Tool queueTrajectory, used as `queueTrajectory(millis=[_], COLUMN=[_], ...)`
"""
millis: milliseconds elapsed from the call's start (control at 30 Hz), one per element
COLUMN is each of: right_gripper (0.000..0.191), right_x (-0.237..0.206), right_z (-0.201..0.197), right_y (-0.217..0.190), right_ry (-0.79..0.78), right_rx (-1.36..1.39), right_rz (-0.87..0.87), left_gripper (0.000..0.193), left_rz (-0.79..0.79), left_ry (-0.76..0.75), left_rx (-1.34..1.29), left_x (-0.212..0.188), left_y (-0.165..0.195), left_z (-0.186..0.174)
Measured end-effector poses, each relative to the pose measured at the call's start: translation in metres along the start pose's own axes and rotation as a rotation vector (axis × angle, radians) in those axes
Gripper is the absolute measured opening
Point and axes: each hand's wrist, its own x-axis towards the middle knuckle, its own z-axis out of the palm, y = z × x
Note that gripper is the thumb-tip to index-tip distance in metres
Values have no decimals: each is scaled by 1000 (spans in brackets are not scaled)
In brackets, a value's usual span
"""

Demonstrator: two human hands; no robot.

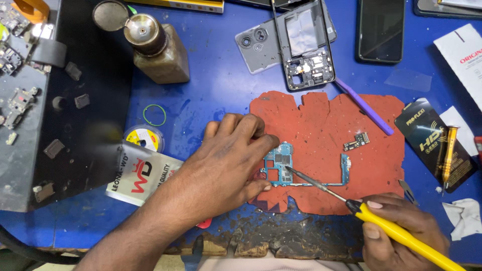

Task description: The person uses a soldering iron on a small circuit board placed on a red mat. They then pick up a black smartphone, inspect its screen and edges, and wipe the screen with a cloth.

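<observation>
- Red, worn silicone work mat point(326, 135) lies on the blue table point(216, 85); a blue-green L-shaped phone circuit board point(281, 168) rests on it, near its lower edge.
- The left hand point(231, 160) presses down on the board's left end, fingertips point(265, 143) touching it; its grip is flat and spread, closed around nothing.
- The right hand point(401, 231) has its grip wrapped around a yellow-handled soldering iron point(396, 232), whose metal tip touches the board's middle.
- A small dark connector board point(356, 141) sits on the mat, apart to the right.
- A brown glass bottle with a metal pump top point(158, 50) stands well away, upper left.
</observation>
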Motion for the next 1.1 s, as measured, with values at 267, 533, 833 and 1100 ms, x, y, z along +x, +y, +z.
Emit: queueTrajectory(millis=[267, 533, 833, 1100], right_gripper=[25, 28, 26, 25], right_x=[-1, -6, -5, -5], right_z=[-4, -12, -12, -14], right_y=[11, 13, 11, 13], right_ry=[-52, -68, -79, -104], right_rx=[18, 46, 86, 57], right_rz=[-106, -39, -52, -65], left_gripper=[69, 70, 70, 70], left_rz=[11, 17, -16, -2], left_ry=[2, 17, -25, 0], left_rx=[10, 19, -4, 4], left_x=[0, 0, 2, 0], left_y=[0, 0, 0, 0], left_z=[0, 0, 1, 1])
